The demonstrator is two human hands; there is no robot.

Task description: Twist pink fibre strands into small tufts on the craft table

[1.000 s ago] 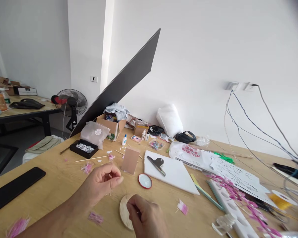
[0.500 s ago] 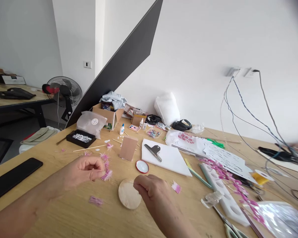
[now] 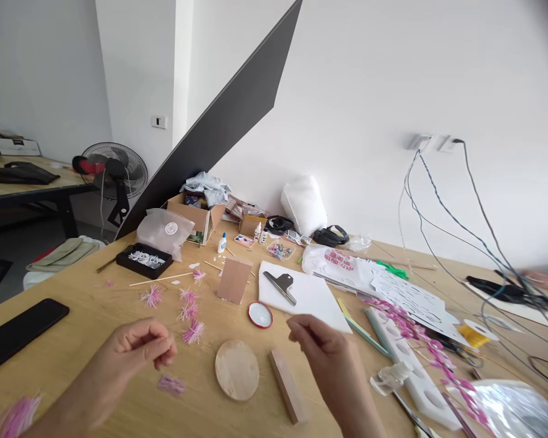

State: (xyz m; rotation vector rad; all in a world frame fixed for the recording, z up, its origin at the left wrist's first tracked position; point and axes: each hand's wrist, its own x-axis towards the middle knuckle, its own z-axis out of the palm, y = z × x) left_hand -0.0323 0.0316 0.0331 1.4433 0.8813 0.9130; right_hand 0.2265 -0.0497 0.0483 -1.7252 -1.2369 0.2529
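Observation:
My left hand [image 3: 141, 350] hovers over the table with thumb and fingertips pinched together; anything between them is too small to make out. Across from it, my right hand [image 3: 326, 353] is also pinched, its fingertips turned away from view. Between the hands lies a round wooden disc [image 3: 237, 370], and beside it a narrow wooden block [image 3: 287, 386]. A bundle of pink-purple strips [image 3: 172, 384] rests just below my left fingers. Fringed pink tufts [image 3: 193, 331] are scattered beyond that hand, and another pink tuft [image 3: 19, 417] sits by my left forearm.
A jar lid [image 3: 260, 315], an upright brown card [image 3: 234, 280] and a bulldog clip [image 3: 281, 287] on a white foam sheet [image 3: 315, 302] lie ahead. On the right are a clear bottle [image 3: 391, 377], a white tray [image 3: 422, 389] and hanging cables [image 3: 479, 201]. A black phone-like slab [image 3: 22, 334] lies left.
My left hand has drawn back toward me and left, away from the pink tufts. My right hand has moved right, off the disc, uncovering the wooden block. The pink-white scrap is now hidden.

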